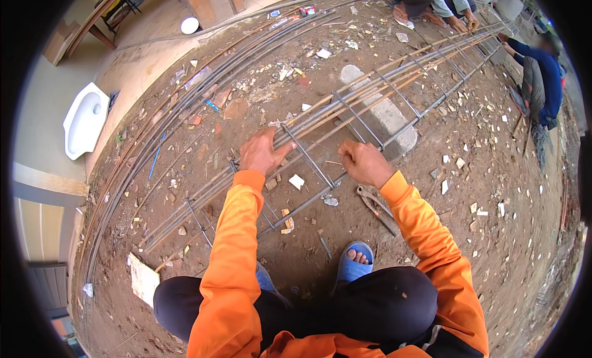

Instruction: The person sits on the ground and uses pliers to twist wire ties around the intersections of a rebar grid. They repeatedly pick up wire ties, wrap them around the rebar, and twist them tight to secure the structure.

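A long rebar cage (pixel 354 112) of straight bars and square stirrups runs diagonally before me, from lower left to upper right. My left hand (pixel 262 152) grips its upper bars beside a stirrup (pixel 301 150), thumb stretched to the right along them. To the right, my right hand (pixel 365 163) is curled with thumb and forefinger pinched together, above the near bar. A faint thin tie wire (pixel 327 148) appears to lead from that pinch towards the stirrup. Just below my right hand, a pair of end-cutting pincers (pixel 375 207) lies on the soil with its handles apart.
A concrete block (pixel 386 117) lies under the cage. Loose rebar (pixel 152 103) curves along the left, near a white squat toilet pan (pixel 84 120). At the cage's far end crouch two people, one in blue (pixel 545 76), another with hands (pixel 464 24) at the bars. Tile shards litter the soil.
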`<state>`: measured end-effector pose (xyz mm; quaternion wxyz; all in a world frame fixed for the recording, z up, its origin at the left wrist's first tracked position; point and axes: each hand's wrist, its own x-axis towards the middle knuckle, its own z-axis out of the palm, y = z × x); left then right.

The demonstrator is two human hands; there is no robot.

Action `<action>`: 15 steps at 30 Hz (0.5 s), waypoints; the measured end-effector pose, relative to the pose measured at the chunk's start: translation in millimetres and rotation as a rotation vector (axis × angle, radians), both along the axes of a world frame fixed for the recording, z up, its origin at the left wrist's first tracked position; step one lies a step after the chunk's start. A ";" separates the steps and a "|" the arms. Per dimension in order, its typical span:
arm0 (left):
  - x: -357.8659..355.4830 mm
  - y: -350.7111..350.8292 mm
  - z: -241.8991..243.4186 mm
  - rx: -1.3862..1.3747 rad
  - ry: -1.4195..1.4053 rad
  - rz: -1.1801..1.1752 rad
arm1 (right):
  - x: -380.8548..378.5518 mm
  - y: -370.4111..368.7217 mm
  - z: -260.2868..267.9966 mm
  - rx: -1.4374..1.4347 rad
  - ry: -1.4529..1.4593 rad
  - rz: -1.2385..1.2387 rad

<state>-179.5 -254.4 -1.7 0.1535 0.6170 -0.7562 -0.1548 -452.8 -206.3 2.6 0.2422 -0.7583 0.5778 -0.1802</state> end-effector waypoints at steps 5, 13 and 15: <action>-6.8 6.5 -8.9 -0.061 -0.071 0.059 | -3.2 4.6 0.9 0.001 0.011 0.040; -3.8 4.4 -16.6 -0.201 -0.008 -0.005 | -5.7 4.2 -0.3 0.012 -0.013 0.028; -2.5 4.3 -13.8 -0.189 0.043 -0.017 | -5.6 4.0 0.1 0.033 -0.024 0.024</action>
